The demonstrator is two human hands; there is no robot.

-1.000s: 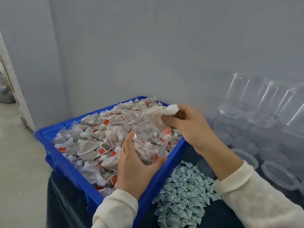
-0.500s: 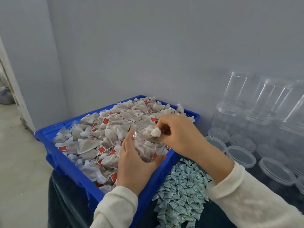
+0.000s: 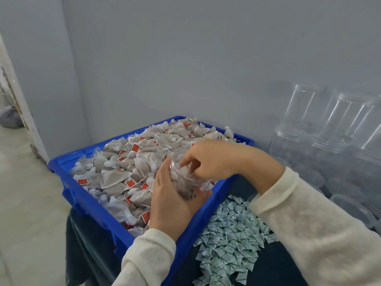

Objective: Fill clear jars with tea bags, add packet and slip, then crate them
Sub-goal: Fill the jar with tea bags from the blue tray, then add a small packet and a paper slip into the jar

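Note:
My left hand (image 3: 171,205) grips a clear jar (image 3: 186,183), partly full of tea bags, tilted over the near right corner of a blue crate (image 3: 90,200). My right hand (image 3: 212,159) is at the jar's mouth. Its curled fingertips reach inside and pinch a tea bag (image 3: 185,169), which is mostly hidden behind the fingers. The crate is heaped with grey mesh tea bags (image 3: 123,168) that carry red tags.
A pile of small white-green packets (image 3: 228,240) lies on the dark cloth right of the crate. Empty clear jars (image 3: 329,129) are stacked against the wall at the right, with open jars and lids (image 3: 350,209) below them. Bare floor lies to the left.
My right hand carried a tea bag from above the crate down to the jar mouth and now has its fingers inside. My left hand kept holding the jar.

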